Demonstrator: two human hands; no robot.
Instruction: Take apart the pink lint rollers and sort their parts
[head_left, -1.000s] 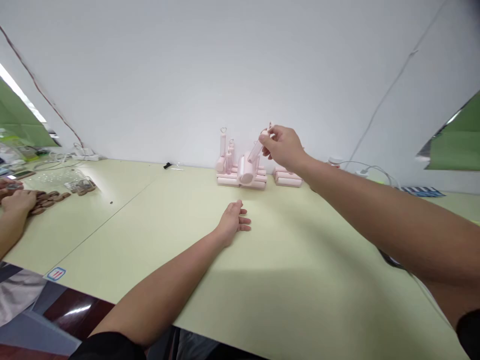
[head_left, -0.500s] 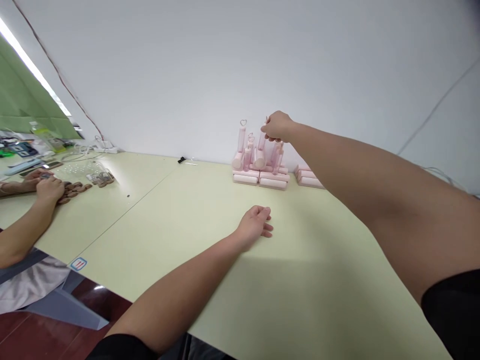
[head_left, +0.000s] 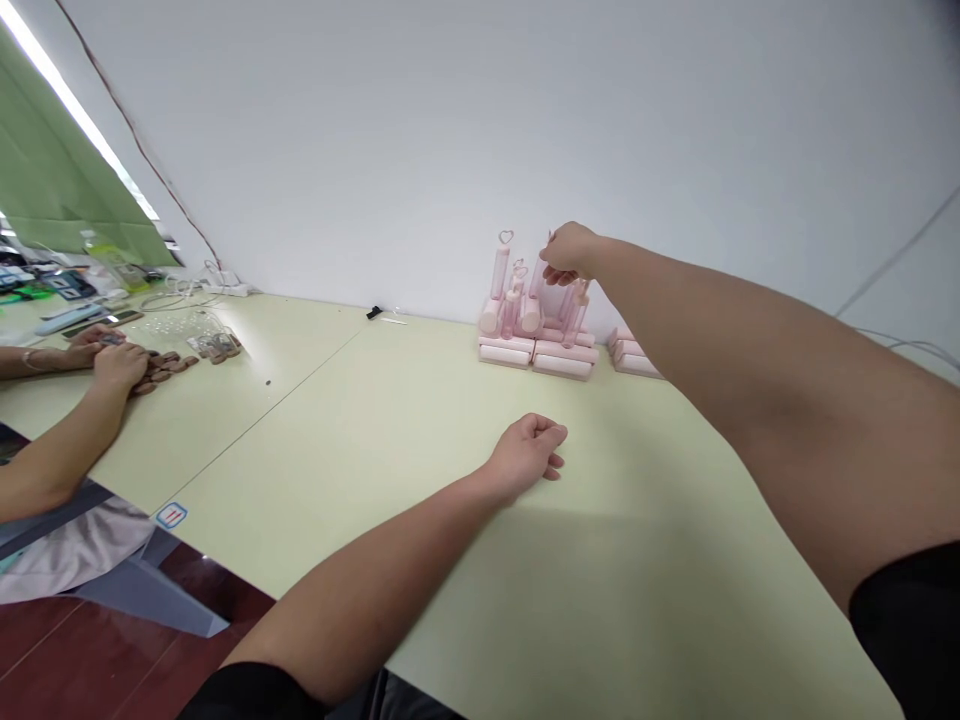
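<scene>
At the back, against the wall, stands a stack of pink cases [head_left: 564, 366] with several upright pink tubes on and in front of it. One tube [head_left: 501, 272] at the left carries a heart-shaped loop on top. My right hand [head_left: 570, 254] is closed on the upper end of another pink tube [head_left: 538, 277], which stands upright on the stack. Part of the tubes behind my fingers is hidden. My left hand [head_left: 531, 452] rests on the pale table nearer to me, its fingers loosely curled and apart, holding nothing.
More pink cases [head_left: 636, 360] lie to the right, partly behind my right forearm. At the far left a person's hands [head_left: 120, 365] work beside brown pieces [head_left: 166, 370]. A bottle [head_left: 112, 262], cables and a small black item [head_left: 374, 313] lie further back.
The whole view has shifted slightly, so things appear further right. My right hand stays at the same tube. The fingers of my left hand have curled a little more.
</scene>
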